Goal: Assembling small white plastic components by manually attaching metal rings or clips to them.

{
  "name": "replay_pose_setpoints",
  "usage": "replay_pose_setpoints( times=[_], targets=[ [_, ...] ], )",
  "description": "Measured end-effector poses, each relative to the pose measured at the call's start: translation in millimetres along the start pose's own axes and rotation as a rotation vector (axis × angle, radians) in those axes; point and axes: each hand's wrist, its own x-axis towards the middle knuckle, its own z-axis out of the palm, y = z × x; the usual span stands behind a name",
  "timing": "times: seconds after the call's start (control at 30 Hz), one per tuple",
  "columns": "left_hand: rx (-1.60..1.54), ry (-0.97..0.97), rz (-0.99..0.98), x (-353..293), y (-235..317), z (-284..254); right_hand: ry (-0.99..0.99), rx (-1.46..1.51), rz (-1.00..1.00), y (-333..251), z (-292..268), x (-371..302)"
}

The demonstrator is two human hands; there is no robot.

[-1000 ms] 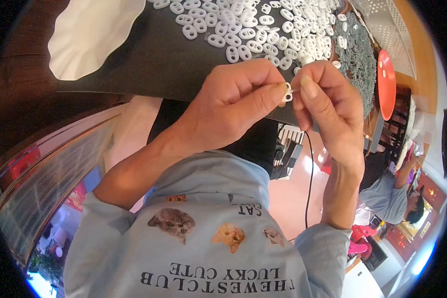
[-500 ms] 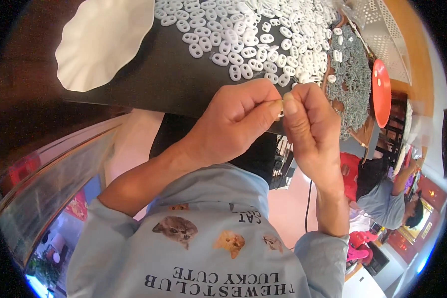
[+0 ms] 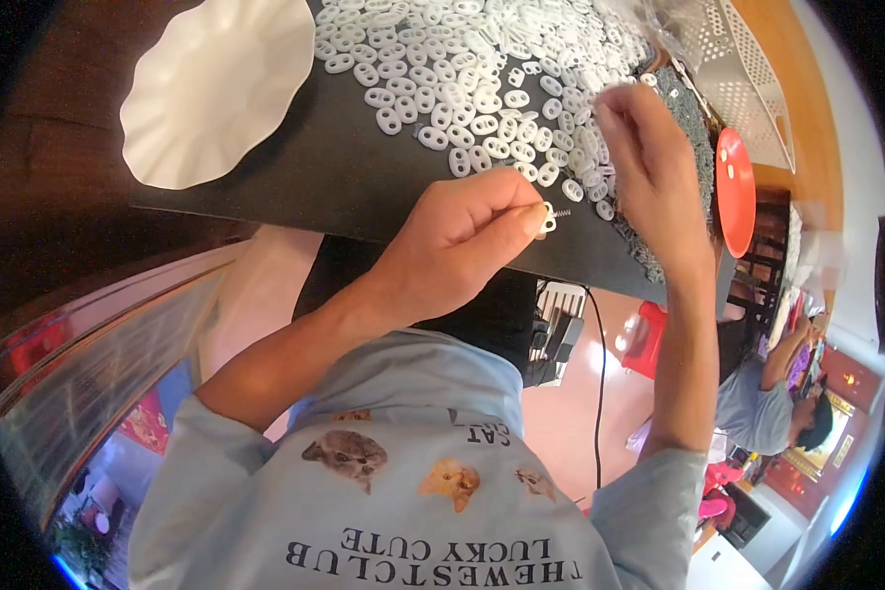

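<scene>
Between its thumb and bent forefinger, my left hand [image 3: 467, 241] pinches a small white plastic cord-lock piece [image 3: 549, 218]. A thin metal spring [image 3: 562, 213] sticks out of its side, toward the right. My right hand [image 3: 654, 162] reaches over the right side of a spread of white oval two-hole pieces [image 3: 442, 98], its fingertips near them. Those fingers are bent and blurred, so whether they hold anything cannot be made out. Beside and partly behind the right hand lies a heap of grey springs [image 3: 696, 128].
A white scalloped dish [image 3: 206, 98] stands on the dark table [image 3: 334, 177] at the left. A red plate [image 3: 736, 192] holding a few white bits and a perforated white basket [image 3: 747, 79] are at the right. Another person [image 3: 772, 403] is in the background at the right.
My right hand has left the left hand and moved up and to the right over the white pieces. The left hand keeps its pinch, and the spring in its piece now shows.
</scene>
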Motion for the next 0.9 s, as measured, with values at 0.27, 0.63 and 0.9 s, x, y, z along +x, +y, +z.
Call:
replay_pose_setpoints(
  times=[0.27,0.63,0.9],
  targets=[
    [-0.007,-0.005,0.0,1.9,2.5,2.6,-0.165,-0.452,-0.352,29.9,24.0,50.6],
    [0.019,-0.001,0.038,5.6,-0.6,-1.1,-0.379,-0.414,-0.327,20.5,5.2,46.0],
    [0.004,-0.014,0.01,4.0,0.6,-3.8,-0.351,-0.376,-0.322,23.5,11.6,50.7]
  ],
)
